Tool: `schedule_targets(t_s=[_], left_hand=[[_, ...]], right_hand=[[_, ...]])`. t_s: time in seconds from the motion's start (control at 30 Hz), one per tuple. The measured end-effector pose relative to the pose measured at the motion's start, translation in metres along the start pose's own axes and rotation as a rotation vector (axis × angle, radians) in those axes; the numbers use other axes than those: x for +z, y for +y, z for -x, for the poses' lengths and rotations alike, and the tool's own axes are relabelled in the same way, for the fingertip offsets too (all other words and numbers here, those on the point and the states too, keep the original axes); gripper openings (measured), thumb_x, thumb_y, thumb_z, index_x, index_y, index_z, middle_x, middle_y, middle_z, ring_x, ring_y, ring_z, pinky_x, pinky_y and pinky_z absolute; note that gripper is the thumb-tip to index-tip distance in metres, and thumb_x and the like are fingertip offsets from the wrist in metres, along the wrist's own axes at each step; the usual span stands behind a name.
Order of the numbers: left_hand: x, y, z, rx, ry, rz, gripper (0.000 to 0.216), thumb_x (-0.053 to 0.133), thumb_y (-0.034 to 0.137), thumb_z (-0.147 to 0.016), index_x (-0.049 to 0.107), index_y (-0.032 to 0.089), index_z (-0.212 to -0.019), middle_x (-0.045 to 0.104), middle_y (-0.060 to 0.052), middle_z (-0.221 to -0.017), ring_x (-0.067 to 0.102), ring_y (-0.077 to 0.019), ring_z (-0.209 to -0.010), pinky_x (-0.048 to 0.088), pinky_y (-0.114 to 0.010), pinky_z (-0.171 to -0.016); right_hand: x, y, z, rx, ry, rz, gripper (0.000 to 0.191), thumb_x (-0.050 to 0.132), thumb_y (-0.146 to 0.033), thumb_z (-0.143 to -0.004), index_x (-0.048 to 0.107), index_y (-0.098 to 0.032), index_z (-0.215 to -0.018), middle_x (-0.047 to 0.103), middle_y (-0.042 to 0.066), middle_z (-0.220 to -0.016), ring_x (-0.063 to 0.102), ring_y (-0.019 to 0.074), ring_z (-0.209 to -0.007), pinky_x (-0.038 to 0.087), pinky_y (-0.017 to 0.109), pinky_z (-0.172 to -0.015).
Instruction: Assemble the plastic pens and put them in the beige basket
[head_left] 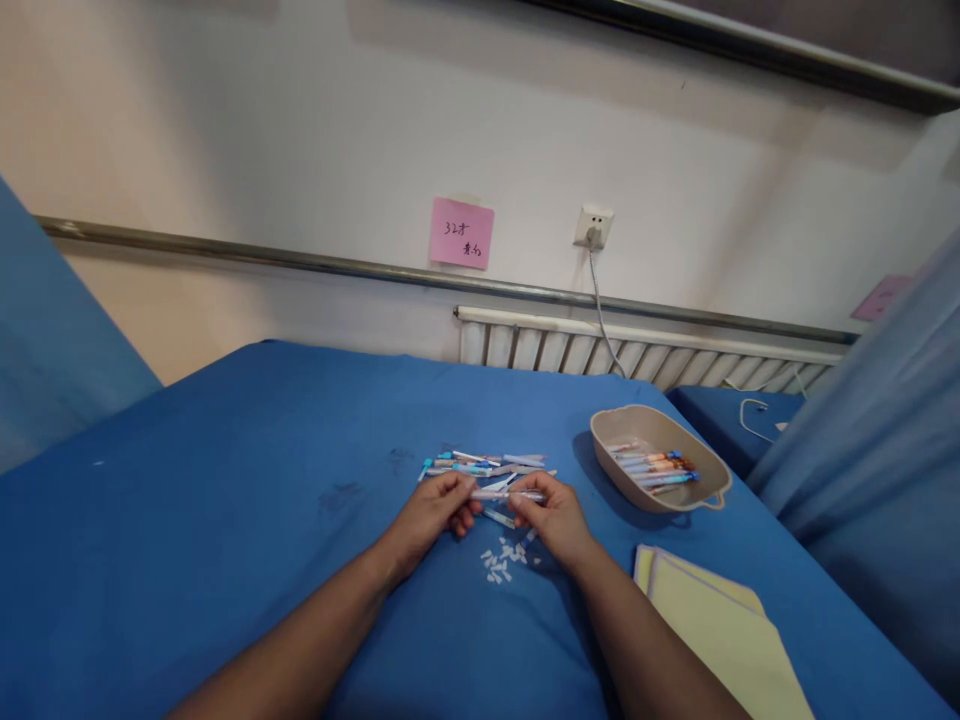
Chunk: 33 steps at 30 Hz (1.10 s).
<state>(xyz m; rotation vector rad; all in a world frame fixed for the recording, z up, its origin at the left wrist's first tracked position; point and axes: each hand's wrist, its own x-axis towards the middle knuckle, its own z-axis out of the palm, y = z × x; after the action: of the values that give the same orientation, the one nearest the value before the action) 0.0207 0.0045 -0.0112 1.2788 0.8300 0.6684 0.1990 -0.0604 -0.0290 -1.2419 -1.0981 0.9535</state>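
Between my two hands a slim pale pinkish pen [493, 494] lies nearly level, above the blue cloth. My left hand [441, 502] pinches its left end between thumb and fingers. My right hand [553, 515] grips it towards the other end, fingers closed. Just beyond the hands is a loose pile of pens and pen parts [480, 462], some with light-blue ends; part of it is hidden behind my fingers. Several small white pointed pieces [496, 565] lie scattered on the cloth, nearer to me and below the pen.
A beige plastic basket [622, 422] at the right holds several pens with orange, brown and blue parts. Closer to me lies a folded yellow cloth [712, 620] with a purple edge. Behind the blue-covered surface [225, 480] are a radiator [540, 345] and a wall socket [594, 226] with a plugged-in cord.
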Motion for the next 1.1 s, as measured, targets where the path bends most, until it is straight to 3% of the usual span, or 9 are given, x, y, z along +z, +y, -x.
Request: schedule_targets(t_s=[0.03, 0.1, 0.2, 0.27, 0.37, 0.57, 0.83, 0.97, 1.1], left_hand=[[0.0, 0.0, 0.0, 0.02, -0.003, -0.033, 0.031, 0.066, 0.044, -0.072, 0.061, 0.014, -0.076, 0.061, 0.0, -0.063, 0.052, -0.0095, -0.05, 0.041, -0.021, -0.049], [-0.001, -0.001, -0.001, 0.095, -0.007, -0.03, 0.024, 0.075, 0.033, -0.064, 0.061, 0.014, -0.07, 0.064, -0.001, -0.074, 0.057, -0.0107, -0.062, 0.044, -0.021, -0.057], [-0.002, 0.0, 0.0, 0.122, -0.006, 0.058, 0.035, 0.077, 0.026, -0.061, 0.063, 0.017, -0.092, 0.065, -0.005, -0.099, 0.061, -0.015, -0.081, 0.046, -0.023, -0.068], [-0.002, -0.001, 0.0, 0.064, -0.021, 0.049, 0.037, 0.07, 0.034, -0.07, 0.06, 0.017, -0.101, 0.067, -0.004, -0.085, 0.06, -0.0135, -0.069, 0.046, -0.023, -0.06], [-0.002, -0.002, -0.001, 0.007, -0.044, -0.027, 0.029, 0.065, 0.041, -0.075, 0.061, 0.014, -0.085, 0.06, 0.002, -0.059, 0.053, -0.0094, -0.051, 0.041, -0.02, -0.05], [0.002, 0.001, 0.002, -0.027, -0.065, 0.066, 0.029, 0.077, 0.031, -0.063, 0.06, 0.015, -0.081, 0.062, 0.002, -0.067, 0.055, -0.0086, -0.057, 0.044, -0.02, -0.058], [0.015, 0.005, 0.011, -0.022, -0.102, 0.145, 0.028, 0.079, 0.029, -0.062, 0.061, 0.016, -0.08, 0.064, 0.0, -0.071, 0.058, -0.0109, -0.063, 0.046, -0.021, -0.06], [0.012, 0.008, 0.01, -0.042, -0.08, 0.192, 0.03, 0.075, 0.033, -0.069, 0.064, 0.017, -0.092, 0.066, -0.003, -0.083, 0.062, -0.0144, -0.074, 0.048, -0.023, -0.064], [0.005, 0.009, 0.004, -0.076, -0.083, 0.23, 0.029, 0.074, 0.032, -0.069, 0.065, 0.018, -0.092, 0.067, -0.005, -0.095, 0.062, -0.0121, -0.072, 0.049, -0.022, -0.063]], right_hand=[[0.0, 0.0, 0.0, 0.0, -0.001, 0.01, 0.023, 0.068, -0.039, -0.067, 0.061, -0.017, -0.072, 0.058, -0.003, -0.053, 0.053, 0.0104, -0.044, 0.041, 0.021, -0.045], [0.0, 0.002, 0.0, 0.003, 0.005, 0.021, 0.023, 0.069, -0.039, -0.066, 0.061, -0.018, -0.072, 0.058, -0.003, -0.052, 0.053, 0.0107, -0.044, 0.041, 0.021, -0.045], [0.001, 0.003, 0.0, 0.005, 0.014, 0.012, 0.024, 0.07, -0.039, -0.066, 0.061, -0.018, -0.072, 0.059, -0.002, -0.055, 0.054, 0.0109, -0.045, 0.044, 0.022, -0.046], [0.002, 0.003, 0.0, 0.004, 0.012, -0.005, 0.023, 0.07, -0.038, -0.066, 0.06, -0.018, -0.073, 0.06, -0.002, -0.057, 0.055, 0.011, -0.046, 0.044, 0.022, -0.046], [0.003, 0.0, 0.0, 0.014, 0.041, -0.078, 0.029, 0.074, -0.037, -0.062, 0.057, -0.019, -0.077, 0.061, -0.003, -0.059, 0.055, 0.0106, -0.045, 0.044, 0.022, -0.045], [0.003, -0.008, -0.001, 0.023, 0.013, -0.302, 0.035, 0.076, -0.04, -0.06, 0.056, -0.018, -0.079, 0.061, -0.004, -0.059, 0.053, 0.0093, -0.044, 0.04, 0.02, -0.044], [0.019, -0.006, 0.001, 0.1, -0.146, -0.304, 0.036, 0.076, -0.045, -0.06, 0.06, -0.016, -0.074, 0.06, -0.003, -0.055, 0.051, 0.0094, -0.042, 0.038, 0.021, -0.043], [0.015, -0.014, -0.001, 0.071, 0.029, -0.267, 0.038, 0.072, -0.051, -0.062, 0.058, -0.016, -0.071, 0.058, -0.003, -0.053, 0.05, 0.0095, -0.042, 0.038, 0.021, -0.043], [-0.029, -0.036, -0.008, 0.042, 0.329, -0.109, 0.037, 0.064, -0.053, -0.069, 0.053, -0.017, -0.063, 0.054, -0.003, -0.05, 0.048, 0.0093, -0.042, 0.036, 0.02, -0.042]])
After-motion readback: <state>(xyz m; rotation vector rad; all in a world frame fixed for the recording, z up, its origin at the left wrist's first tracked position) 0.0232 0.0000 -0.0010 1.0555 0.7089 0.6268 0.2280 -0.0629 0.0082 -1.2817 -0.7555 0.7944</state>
